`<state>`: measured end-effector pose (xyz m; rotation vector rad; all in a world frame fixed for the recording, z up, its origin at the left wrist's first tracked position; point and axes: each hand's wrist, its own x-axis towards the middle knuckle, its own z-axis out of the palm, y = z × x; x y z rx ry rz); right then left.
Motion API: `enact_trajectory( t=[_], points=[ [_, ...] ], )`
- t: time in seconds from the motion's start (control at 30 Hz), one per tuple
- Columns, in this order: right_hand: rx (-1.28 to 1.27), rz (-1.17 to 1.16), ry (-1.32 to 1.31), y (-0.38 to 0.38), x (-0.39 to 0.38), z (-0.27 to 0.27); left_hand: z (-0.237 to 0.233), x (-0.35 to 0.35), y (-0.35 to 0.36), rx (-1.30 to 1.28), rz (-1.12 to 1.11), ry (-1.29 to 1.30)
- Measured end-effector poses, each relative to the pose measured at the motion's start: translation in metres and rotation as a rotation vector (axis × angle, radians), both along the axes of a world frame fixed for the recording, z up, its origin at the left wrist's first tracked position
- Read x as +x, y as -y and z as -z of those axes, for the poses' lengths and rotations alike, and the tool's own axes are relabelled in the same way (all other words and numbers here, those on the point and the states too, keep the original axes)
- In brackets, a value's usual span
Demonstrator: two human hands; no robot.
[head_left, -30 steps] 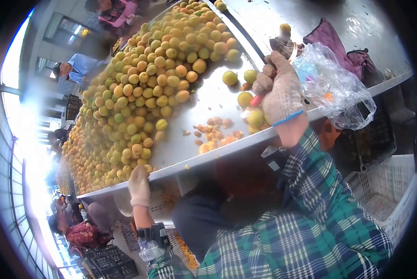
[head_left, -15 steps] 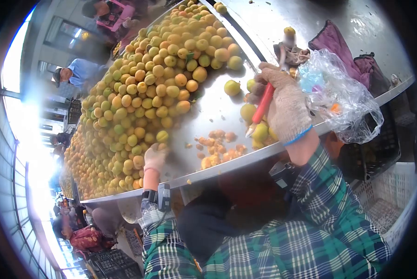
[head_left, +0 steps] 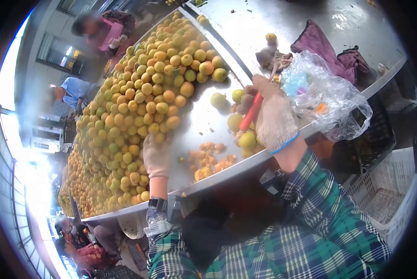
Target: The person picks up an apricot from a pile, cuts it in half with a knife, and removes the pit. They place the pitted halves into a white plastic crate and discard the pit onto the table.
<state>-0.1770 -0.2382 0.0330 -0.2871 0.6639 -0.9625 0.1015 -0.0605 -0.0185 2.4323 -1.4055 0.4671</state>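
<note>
My left hand [head_left: 156,156], in a pale knit glove, is at the near edge of a big pile of apricots [head_left: 138,100]. Its fingers close around one yellow apricot [head_left: 159,138], though blur softens the fingertips. My right hand [head_left: 277,114], gloved too, grips a red-handled knife [head_left: 252,111] whose short blade points down and is mostly out of sight. Beneath and beside that hand lie several greener apricots [head_left: 247,140]. Orange pitted-looking pieces [head_left: 208,160] form a small heap on the metal tabletop [head_left: 199,118] between my hands.
A crumpled clear plastic bag [head_left: 329,100] and purple cloth [head_left: 315,44] lie on the right. The table's raised metal rim [head_left: 222,174] runs in front of me. A white crate [head_left: 380,195] stands low at right. Other people [head_left: 73,90] are on the far left side.
My left hand has moved forward into the edge of the pile and onto an apricot. My right hand keeps the knife, tilted slightly differently. The view has shifted a little.
</note>
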Motion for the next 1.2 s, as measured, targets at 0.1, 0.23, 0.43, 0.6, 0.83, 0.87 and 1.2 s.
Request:
enact_trajectory(
  t=[0.1,0.23,0.43,0.6,0.83,0.87,1.2],
  points=[
    [-0.083,-0.019,-0.046,0.003,-0.002,-0.001,0.009,0.003,0.046,0.038,0.147,0.020],
    [-0.081,0.022,0.094,0.009,0.001,0.007,0.008,-0.009,0.076,0.284,-0.047,-0.006],
    [-0.129,-0.090,0.040,0.012,0.018,0.002,-0.013,-0.018,0.072,0.367,-0.314,-0.264],
    [-0.176,-0.281,-0.310,-0.004,0.031,-0.030,0.002,-0.031,0.038,0.121,-0.087,-0.809],
    [-0.427,-0.546,-0.567,-0.033,0.041,-0.018,-0.032,-0.070,0.013,-0.684,-0.025,-1.890],
    [-0.427,-0.597,-0.544,-0.040,0.041,-0.026,-0.034,-0.073,0.010,-0.694,-0.030,-1.891],
    [-1.051,-0.569,-0.484,-0.111,0.044,0.006,-0.044,-0.111,-0.034,-0.874,-0.069,-2.158]
  ],
)
